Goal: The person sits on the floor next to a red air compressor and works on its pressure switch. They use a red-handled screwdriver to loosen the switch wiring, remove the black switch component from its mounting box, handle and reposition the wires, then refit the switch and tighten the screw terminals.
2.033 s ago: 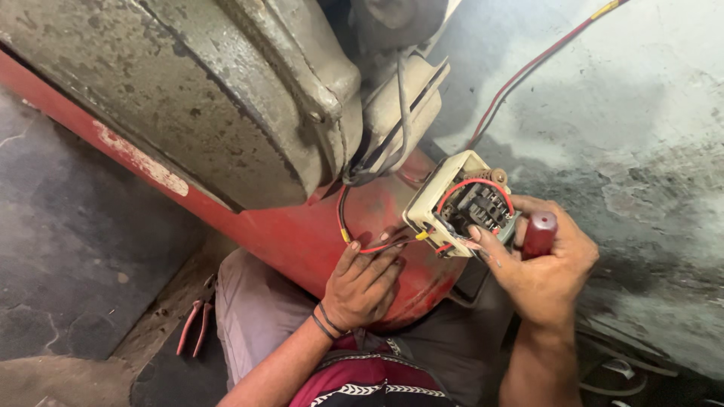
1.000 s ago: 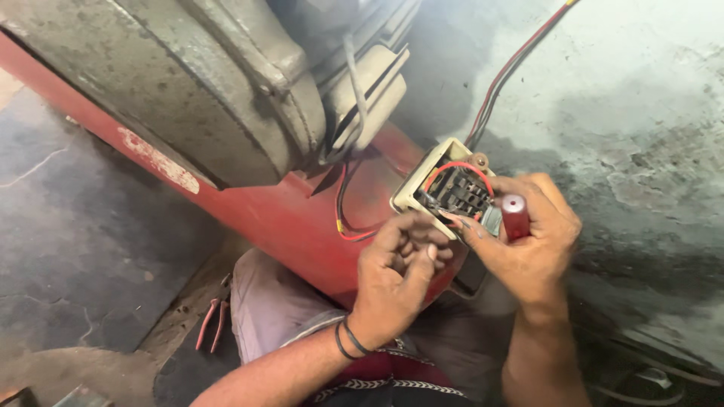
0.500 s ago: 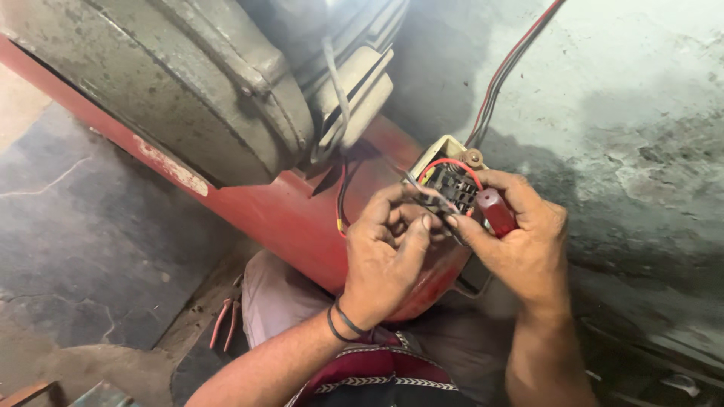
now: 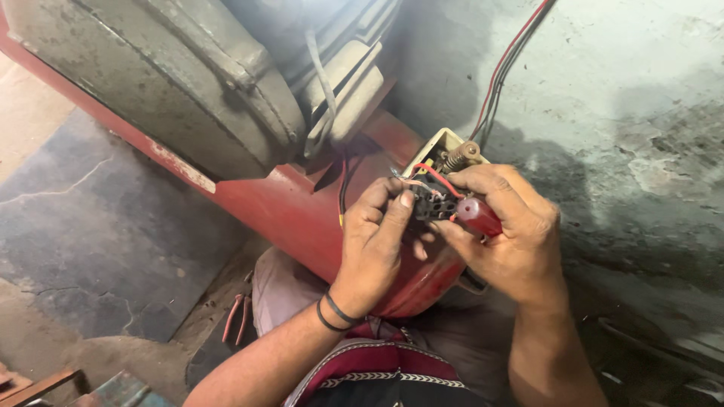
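Observation:
A cream switch box [image 4: 436,151] with a black terminal block [image 4: 435,206] and red wires is fixed to the end of a red air tank [image 4: 302,211]. My left hand [image 4: 377,237] pinches thin wire ends at the left side of the terminal block. My right hand [image 4: 501,230] grips a red-handled screwdriver [image 4: 477,215], its tip hidden against the block. Both hands are pressed close together over the box.
A grey motor housing [image 4: 173,83] sits on top of the tank. Red and dark cables [image 4: 505,68] run up the stained wall at right. Red-handled pliers [image 4: 235,316] lie on the floor by my knee. Cracked dark flooring is at left.
My left hand has come up from the tank's lower side to the terminal block and taken the wire ends. The right hand kept the screwdriver at the box. The camera drifted.

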`<state>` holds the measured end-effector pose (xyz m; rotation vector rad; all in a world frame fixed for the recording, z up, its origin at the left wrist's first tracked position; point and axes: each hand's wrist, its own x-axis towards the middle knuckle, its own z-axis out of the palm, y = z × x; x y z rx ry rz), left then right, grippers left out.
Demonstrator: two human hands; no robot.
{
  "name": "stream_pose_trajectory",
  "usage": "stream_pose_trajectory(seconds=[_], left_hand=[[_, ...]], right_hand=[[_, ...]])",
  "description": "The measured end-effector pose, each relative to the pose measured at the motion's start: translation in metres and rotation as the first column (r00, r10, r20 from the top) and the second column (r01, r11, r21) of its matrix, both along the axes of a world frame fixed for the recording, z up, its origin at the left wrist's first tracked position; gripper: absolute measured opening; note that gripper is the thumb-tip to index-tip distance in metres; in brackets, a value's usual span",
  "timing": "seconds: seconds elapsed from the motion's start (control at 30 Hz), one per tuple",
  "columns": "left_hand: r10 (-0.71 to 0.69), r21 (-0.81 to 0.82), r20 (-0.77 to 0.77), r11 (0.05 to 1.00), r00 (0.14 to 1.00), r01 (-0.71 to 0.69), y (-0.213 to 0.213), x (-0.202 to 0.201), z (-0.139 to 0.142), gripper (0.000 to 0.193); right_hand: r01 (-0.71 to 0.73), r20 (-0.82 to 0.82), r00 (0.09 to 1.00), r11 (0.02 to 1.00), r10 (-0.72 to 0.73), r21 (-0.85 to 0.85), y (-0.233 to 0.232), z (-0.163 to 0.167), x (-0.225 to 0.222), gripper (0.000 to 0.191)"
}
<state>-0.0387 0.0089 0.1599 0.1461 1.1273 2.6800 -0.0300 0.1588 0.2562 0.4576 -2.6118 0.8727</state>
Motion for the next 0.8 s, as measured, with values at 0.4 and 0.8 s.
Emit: stream_pose_trajectory(seconds=[0.4,0.8], left_hand=[[-0.053,0.123,0.143,0.992,0.988,0.036,-0.001,0.002,0.002,0.020],[-0.058,0.089,0.121,0.995,0.991,0.047,-0.002,0.001,0.002,0.023]], right_hand=[[0.066,0.283,0.954,0.860,0.093,-0.506,0.022,-0.020,0.007,0.042],[0.050,0.206,0.972,0.762,0.111,-0.646,0.027,-0.044,0.011,0.035]])
